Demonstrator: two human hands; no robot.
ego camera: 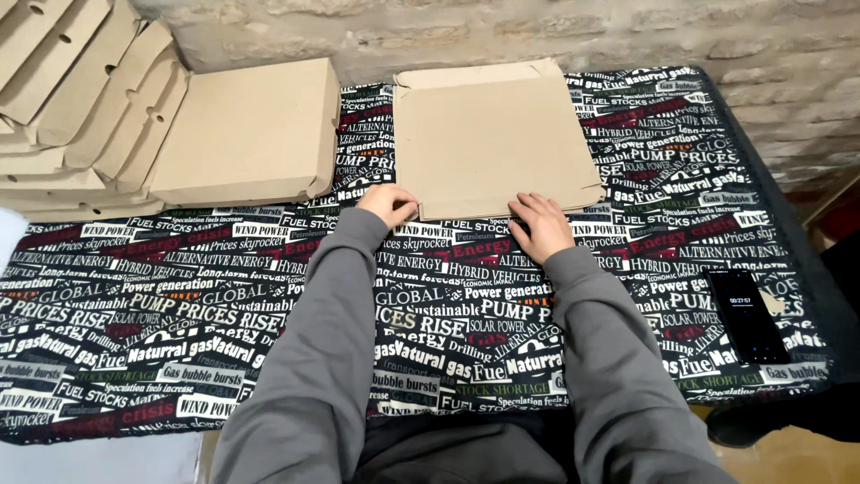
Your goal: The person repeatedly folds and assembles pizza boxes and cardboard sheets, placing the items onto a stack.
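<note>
Touching cardboard box (pixel 495 134) near edge: left hand (pixel 387 203), right hand (pixel 540 224).

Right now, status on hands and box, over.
Left hand and right hand press box near edge. Box flat on table. Phone clear, right.

Soft, even, fairly bright light falls from above the box (pixel 497 139). Shadows along the box's near edge are faint and short. Left of the box the stack (pixel 67 99) bends with wide-angle distortion. Focus is sharp, without glare.
</note>
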